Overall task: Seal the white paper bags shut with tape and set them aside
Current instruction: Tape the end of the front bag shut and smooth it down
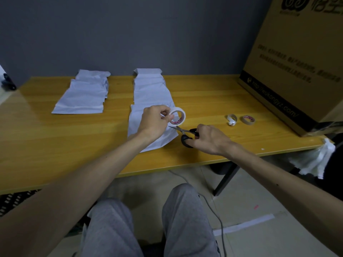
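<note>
Arms: L forearm (83,175) & R forearm (278,175), both bare to edge of view.
Hands: L hand (154,123) & R hand (209,140), both bare.
Legs: light grey trousers (185,219), sweatpant-style, soft mottled jersey-type fabric, loose fit w/ creases over both knees.

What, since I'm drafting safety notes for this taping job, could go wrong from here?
The scissors in the right hand point at the left hand pinching the tape roll; a snip might nick a finger. The blades also lie over the white bag, so the cut could catch paper.
</note>
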